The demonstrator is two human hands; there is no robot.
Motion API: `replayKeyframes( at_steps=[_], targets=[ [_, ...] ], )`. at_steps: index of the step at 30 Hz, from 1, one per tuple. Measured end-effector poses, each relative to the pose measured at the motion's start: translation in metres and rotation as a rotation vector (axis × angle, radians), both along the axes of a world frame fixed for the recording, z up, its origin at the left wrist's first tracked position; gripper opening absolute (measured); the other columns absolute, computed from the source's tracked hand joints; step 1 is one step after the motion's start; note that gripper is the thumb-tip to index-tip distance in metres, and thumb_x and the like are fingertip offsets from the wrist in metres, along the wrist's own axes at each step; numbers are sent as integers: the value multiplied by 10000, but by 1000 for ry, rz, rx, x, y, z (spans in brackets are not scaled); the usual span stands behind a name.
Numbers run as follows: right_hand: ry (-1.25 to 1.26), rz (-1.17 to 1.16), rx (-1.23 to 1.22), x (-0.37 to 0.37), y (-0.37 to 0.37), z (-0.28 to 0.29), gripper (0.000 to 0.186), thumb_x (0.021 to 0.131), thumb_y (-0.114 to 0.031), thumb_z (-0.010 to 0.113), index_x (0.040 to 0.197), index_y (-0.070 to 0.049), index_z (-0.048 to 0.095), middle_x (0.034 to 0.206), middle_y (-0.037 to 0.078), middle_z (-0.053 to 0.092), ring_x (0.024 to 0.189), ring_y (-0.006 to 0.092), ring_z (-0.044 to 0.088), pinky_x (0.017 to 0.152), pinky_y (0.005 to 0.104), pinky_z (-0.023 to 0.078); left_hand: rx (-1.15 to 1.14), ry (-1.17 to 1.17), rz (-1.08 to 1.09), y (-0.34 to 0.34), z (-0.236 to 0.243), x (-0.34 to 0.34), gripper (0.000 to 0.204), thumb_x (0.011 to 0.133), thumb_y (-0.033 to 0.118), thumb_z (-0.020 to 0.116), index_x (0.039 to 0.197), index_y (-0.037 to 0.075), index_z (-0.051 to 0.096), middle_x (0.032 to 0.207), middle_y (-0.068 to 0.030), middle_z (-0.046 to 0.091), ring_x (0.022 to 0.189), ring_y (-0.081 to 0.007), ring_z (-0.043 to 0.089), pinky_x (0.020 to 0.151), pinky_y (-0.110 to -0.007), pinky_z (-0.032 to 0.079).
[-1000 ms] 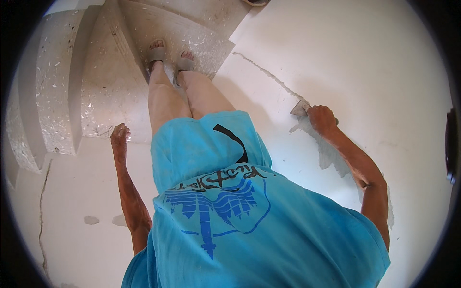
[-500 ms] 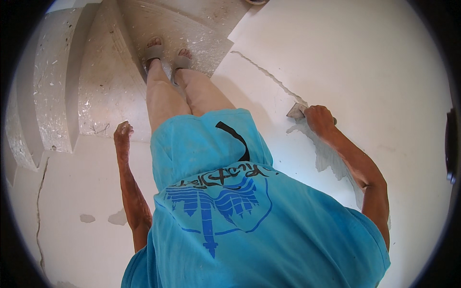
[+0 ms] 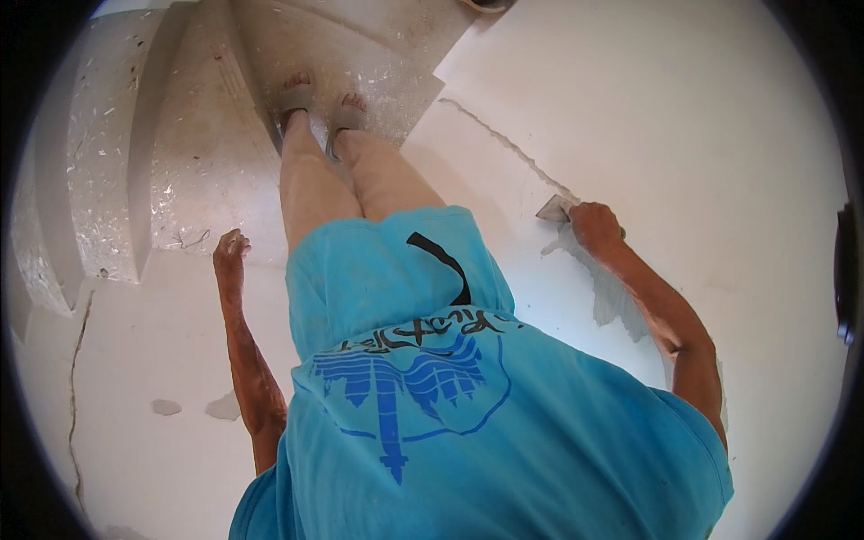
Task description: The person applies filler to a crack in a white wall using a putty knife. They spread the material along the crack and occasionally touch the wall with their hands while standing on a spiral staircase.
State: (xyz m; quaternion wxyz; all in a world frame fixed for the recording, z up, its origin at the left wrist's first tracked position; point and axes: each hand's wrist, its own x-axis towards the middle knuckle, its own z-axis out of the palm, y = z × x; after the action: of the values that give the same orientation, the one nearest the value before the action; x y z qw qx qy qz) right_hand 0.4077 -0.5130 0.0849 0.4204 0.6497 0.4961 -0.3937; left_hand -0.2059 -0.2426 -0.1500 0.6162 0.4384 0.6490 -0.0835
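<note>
My right hand [image 3: 593,227] is closed around the handle of a putty knife [image 3: 553,210]. Its flat blade lies against the white wall on my right, at the lower end of an open crack [image 3: 504,142]. Below the blade, a ragged patch of wet-looking grey filler [image 3: 614,297] runs down beside my forearm. On the other side, my left hand [image 3: 231,246] hangs near the opposite white wall with its fingers curled and whitish at the tips. Whether anything is inside those fingers is hidden.
Curved steps [image 3: 99,153] spattered with white flecks rise at the left. My sandalled feet stand on the dusty floor [image 3: 378,45]. A long crack [image 3: 76,387] and small grey patches [image 3: 166,407] mark the left wall. A dark object [image 3: 845,270] is at the right rim.
The putty knife and my right hand have shifted slightly up and left along the crack, with the blade turned a little. My left hand stays nearly still. The whole view has shifted slightly.
</note>
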Motion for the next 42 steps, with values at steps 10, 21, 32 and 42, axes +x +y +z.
replayKeyframes(
  at_steps=[10, 21, 32, 42],
  targets=[
    [-1, 0, 3, 9, -16, -29, 158, 860, -141, 557, 901, -99, 703, 875, 130, 703, 843, 295, 706, 744, 427, 582, 29, 11, 69, 7, 18, -2, 395, 951, 277, 627, 1226, -5, 603, 949, -104, 663, 868, -202, 651, 762, -311, 506],
    [-62, -53, -38, 5, 6, -35, 166, 864, -135, 567, 905, -70, 714, 915, 140, 712, 882, 297, 711, 790, 428, 573, 9, 14, 36, 2, 24, 11, 393, 950, 292, 638, 1207, -4, 611, 964, -106, 669, 860, -189, 653, 754, -297, 507],
    [-45, -89, -63, 23, -7, -34, 210, 876, -155, 530, 899, -56, 713, 894, 161, 713, 900, 319, 705, 761, 441, 570, -10, -10, 89, -25, 15, -2, 483, 943, 381, 657, 1226, -5, 592, 945, -103, 663, 834, -163, 652, 733, -271, 517],
    [3, -129, -39, 32, -19, -40, 214, 880, -143, 520, 930, -49, 706, 958, 181, 703, 918, 348, 698, 818, 469, 552, -17, -47, 114, -59, -1, -14, 453, 959, 355, 635, 1216, -16, 595, 953, -137, 673, 851, -219, 672, 740, -309, 534]
  ],
)
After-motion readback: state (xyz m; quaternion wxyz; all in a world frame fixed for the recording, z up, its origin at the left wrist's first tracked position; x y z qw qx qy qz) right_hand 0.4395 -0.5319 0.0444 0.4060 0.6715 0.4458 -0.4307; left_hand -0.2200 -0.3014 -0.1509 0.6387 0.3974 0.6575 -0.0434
